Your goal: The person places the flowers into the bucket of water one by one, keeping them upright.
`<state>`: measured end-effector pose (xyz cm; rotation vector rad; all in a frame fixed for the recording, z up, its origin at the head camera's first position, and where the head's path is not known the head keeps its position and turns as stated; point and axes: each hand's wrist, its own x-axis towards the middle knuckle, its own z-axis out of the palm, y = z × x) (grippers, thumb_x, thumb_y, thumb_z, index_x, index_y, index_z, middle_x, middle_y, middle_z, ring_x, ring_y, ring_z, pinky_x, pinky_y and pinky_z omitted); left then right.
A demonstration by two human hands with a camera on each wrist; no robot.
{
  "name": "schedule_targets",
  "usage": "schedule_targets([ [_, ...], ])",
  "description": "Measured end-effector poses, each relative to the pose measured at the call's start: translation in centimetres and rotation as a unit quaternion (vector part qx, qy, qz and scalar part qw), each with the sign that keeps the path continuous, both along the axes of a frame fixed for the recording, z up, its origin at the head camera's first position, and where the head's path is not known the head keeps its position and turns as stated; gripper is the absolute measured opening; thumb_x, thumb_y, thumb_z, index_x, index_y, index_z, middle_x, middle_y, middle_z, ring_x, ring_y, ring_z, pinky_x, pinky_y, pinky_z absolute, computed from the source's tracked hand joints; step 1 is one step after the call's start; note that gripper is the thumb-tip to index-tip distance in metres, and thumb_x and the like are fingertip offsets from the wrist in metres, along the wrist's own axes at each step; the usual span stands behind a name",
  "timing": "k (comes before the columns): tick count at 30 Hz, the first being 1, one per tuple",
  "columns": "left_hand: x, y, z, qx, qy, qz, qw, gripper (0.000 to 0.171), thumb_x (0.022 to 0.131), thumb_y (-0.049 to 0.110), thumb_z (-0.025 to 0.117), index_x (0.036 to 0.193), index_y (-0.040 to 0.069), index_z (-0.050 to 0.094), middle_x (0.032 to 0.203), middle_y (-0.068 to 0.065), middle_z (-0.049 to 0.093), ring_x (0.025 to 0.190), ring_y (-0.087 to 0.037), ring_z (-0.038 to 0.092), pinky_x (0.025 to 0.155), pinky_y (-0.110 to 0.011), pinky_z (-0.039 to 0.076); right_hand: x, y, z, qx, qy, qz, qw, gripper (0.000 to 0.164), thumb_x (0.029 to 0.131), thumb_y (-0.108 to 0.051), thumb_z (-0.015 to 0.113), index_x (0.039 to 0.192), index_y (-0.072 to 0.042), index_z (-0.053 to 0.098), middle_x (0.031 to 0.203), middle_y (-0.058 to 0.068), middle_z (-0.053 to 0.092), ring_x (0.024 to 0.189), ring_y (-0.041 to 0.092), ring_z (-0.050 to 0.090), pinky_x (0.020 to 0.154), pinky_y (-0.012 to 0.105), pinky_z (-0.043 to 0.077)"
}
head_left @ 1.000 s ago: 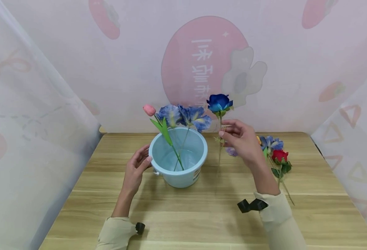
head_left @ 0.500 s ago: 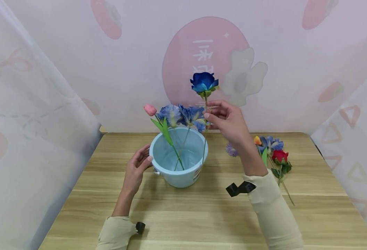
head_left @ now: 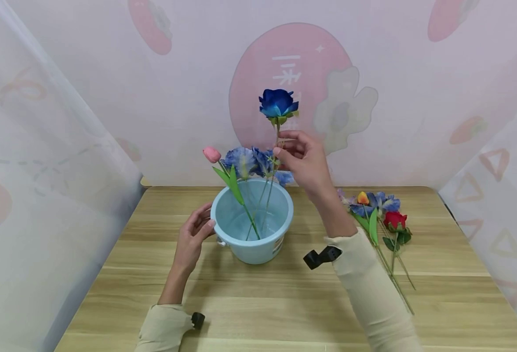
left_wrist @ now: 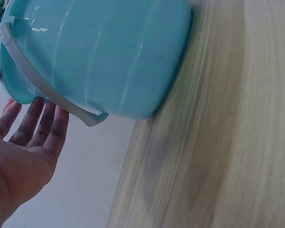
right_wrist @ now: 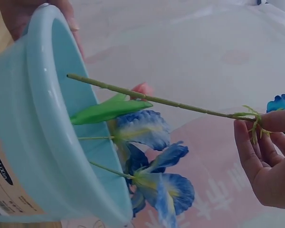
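Observation:
In the head view my left hand point(head_left: 191, 239) rests against the left side of a light blue bucket point(head_left: 255, 252), thumb at the rim. The left wrist view shows its fingers point(left_wrist: 40, 126) nearly straight, touching the bucket by the white handle point(left_wrist: 52, 97). My right hand point(head_left: 304, 159) pinches the stem of an artificial blue rose point(head_left: 278, 103), held upright above the bucket. The rose's stem point(right_wrist: 156, 99) points down into the bucket's mouth, its lower tip within the rim. A pink tulip point(head_left: 212, 154) and blue irises point(head_left: 241, 162) stand in the bucket, leaning on its rim.
On the table's right side lie more artificial flowers: a red rose point(head_left: 395, 221), a yellow-orange tulip point(head_left: 362, 197), a blue iris point(head_left: 383, 201) and a pale purple bloom point(head_left: 345, 197). The wooden table point(head_left: 258, 303) meets a printed white curtain point(head_left: 188, 98) at the back.
My right hand has carried the blue rose left and upward, from beside the bucket to over its mouth, and the stem has come inside the rim. The left hand and bucket keep their places.

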<state>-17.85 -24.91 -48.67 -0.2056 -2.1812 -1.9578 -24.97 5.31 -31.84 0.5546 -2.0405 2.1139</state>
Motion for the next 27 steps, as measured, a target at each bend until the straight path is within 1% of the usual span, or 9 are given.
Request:
schedule_targets([
  [4,0.0,0.0,0.0,0.001,-0.001,0.000,1.0000,0.050,0.110,0.018,0.063,0.157,0.008,0.051,0.148,-0.023,0.061,0.121,-0.010,0.069,0.093,-0.022,0.063,-0.3,-1.3,-0.6,0.009,0.003,0.009,1.000,0.032,0.102,-0.004,0.071,0.134,-0.002,0.068,0.109,0.016,0.075,0.095,0.030,0.073,0.075,0.036,0.068],
  [5,0.0,0.0,0.0,0.002,-0.001,0.000,1.0000,0.050,0.109,0.018,0.063,0.157,0.008,0.051,0.148,-0.023,0.061,0.121,-0.010,0.069,0.093,-0.022,0.063,-0.3,-1.6,-0.7,0.014,0.003,0.012,1.000,0.032,0.102,-0.004,0.071,0.134,-0.001,0.068,0.111,0.019,0.075,0.096,0.032,0.073,0.077,0.040,0.068],
  [8,0.0,0.0,-0.1,0.002,0.000,-0.001,1.0000,0.050,0.109,0.018,0.063,0.157,0.008,0.051,0.148,-0.022,0.061,0.121,-0.009,0.069,0.093,-0.023,0.063,-0.3,-2.5,-1.3,0.032,0.001,0.017,0.999,0.032,0.102,-0.004,0.071,0.134,0.000,0.068,0.115,0.023,0.075,0.100,0.036,0.073,0.080,0.046,0.068],
  [11,0.0,0.0,-0.1,0.002,0.001,-0.003,1.0000,0.051,0.109,0.017,0.063,0.157,0.007,0.051,0.148,-0.023,0.060,0.121,-0.008,0.069,0.093,-0.023,0.063,-0.4,-3.3,-1.8,0.046,0.000,0.027,0.999,0.033,0.102,-0.003,0.071,0.135,0.001,0.068,0.116,0.024,0.075,0.100,0.039,0.073,0.078,0.043,0.068],
  [15,0.0,0.1,-0.1,0.005,0.002,-0.004,1.0000,0.050,0.109,0.017,0.063,0.157,0.007,0.051,0.147,-0.024,0.060,0.120,-0.007,0.069,0.093,-0.023,0.063,-0.5,-4.0,-2.7,0.060,0.002,0.041,0.997,0.034,0.102,-0.003,0.072,0.135,0.002,0.068,0.112,0.024,0.075,0.099,0.042,0.073,0.073,0.033,0.067],
  [20,-0.1,0.1,-0.1,0.005,0.003,-0.003,1.0000,0.050,0.110,0.017,0.062,0.157,0.006,0.051,0.147,-0.025,0.060,0.120,-0.007,0.069,0.093,-0.023,0.063,-0.6,-4.5,-3.6,0.081,-0.008,0.051,0.995,0.034,0.102,-0.005,0.073,0.136,0.000,0.069,0.111,0.021,0.075,0.100,0.045,0.073,0.071,0.030,0.067],
  [23,-0.1,0.1,-0.1,0.004,0.002,-0.003,1.0000,0.050,0.110,0.017,0.062,0.157,0.005,0.051,0.147,-0.025,0.060,0.120,-0.008,0.069,0.093,-0.023,0.063,-0.7,-4.7,-4.1,0.101,-0.012,0.053,0.993,0.034,0.102,-0.007,0.073,0.135,-0.001,0.070,0.109,0.020,0.076,0.095,0.041,0.073,0.075,0.036,0.068],
  [25,-0.1,0.1,-0.2,0.005,0.000,-0.002,1.0000,0.051,0.109,0.018,0.063,0.157,0.006,0.051,0.147,-0.024,0.061,0.120,-0.009,0.069,0.093,-0.023,0.063,-0.7,-4.9,-4.4,0.110,-0.014,0.057,0.992,0.032,0.101,-0.006,0.074,0.133,-0.001,0.070,0.108,0.020,0.076,0.091,0.035,0.073,0.078,0.045,0.069],
  [27,-0.1,0.0,-0.2,0.005,-0.001,-0.001,1.0000,0.051,0.109,0.018,0.063,0.157,0.006,0.051,0.147,-0.024,0.060,0.120,-0.010,0.069,0.092,-0.023,0.063,-0.7,-5.1,-4.7,0.123,-0.014,0.064,0.990,0.031,0.101,-0.006,0.074,0.132,-0.002,0.071,0.108,0.019,0.077,0.087,0.027,0.073,0.081,0.051,0.068],
])
